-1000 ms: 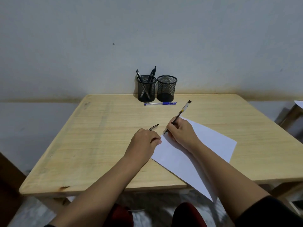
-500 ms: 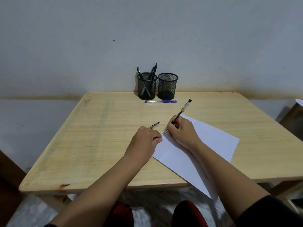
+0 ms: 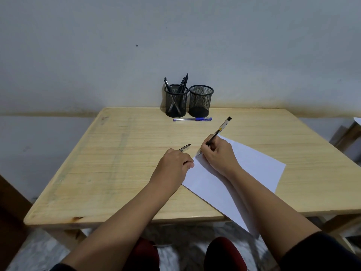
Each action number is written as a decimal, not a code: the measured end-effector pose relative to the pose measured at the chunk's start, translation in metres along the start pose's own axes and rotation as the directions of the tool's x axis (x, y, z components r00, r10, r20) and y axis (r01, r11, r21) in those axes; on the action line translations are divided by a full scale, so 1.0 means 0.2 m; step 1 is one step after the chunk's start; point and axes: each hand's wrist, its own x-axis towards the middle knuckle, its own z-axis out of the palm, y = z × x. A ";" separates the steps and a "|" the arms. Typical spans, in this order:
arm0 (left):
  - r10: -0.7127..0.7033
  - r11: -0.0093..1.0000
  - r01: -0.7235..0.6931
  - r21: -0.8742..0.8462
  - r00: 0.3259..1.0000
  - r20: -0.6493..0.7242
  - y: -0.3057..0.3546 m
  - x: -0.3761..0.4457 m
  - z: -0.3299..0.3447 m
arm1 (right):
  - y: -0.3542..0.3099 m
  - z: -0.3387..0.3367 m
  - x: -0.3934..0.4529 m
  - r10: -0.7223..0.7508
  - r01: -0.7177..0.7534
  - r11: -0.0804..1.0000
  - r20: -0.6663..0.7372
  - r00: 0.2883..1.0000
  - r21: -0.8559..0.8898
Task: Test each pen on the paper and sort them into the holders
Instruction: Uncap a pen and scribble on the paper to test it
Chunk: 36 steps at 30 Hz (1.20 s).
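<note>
At the near edge of the wooden bench, the white paper is lying at a slant, its nearest corner hanging over the edge. The right hand is resting on the paper, its grip curled around a black-ended pen whose tip is touching the sheet's far left corner. Just beside it, the left hand is lying on the bench at the paper's left edge, its grip closed around a pen cap that is poking out beyond the knuckles. Farther off, a blue pen is lying flat before two black mesh holders. The left holder is carrying several dark pens; the right holder is standing just beside it against the wall.
</note>
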 end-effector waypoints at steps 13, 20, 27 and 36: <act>-0.008 1.000 0.008 0.003 1.000 0.008 0.00 0.00 0.00 | 0.00 0.00 0.01 -0.005 0.005 1.000 -0.005 1.000 0.003; -0.014 1.000 0.014 -0.001 1.000 0.008 0.00 0.00 0.00 | 0.01 0.01 0.01 0.026 -0.026 1.000 -0.040 0.999 0.008; -0.037 0.999 0.037 -0.012 0.999 0.010 0.00 0.01 0.00 | 0.00 0.01 0.01 0.036 -0.036 0.999 -0.022 0.999 0.020; -0.220 0.973 0.209 -0.101 0.968 -0.121 -0.02 0.14 -0.10 | 0.00 -0.05 0.07 0.141 -0.138 0.971 -0.004 0.990 0.194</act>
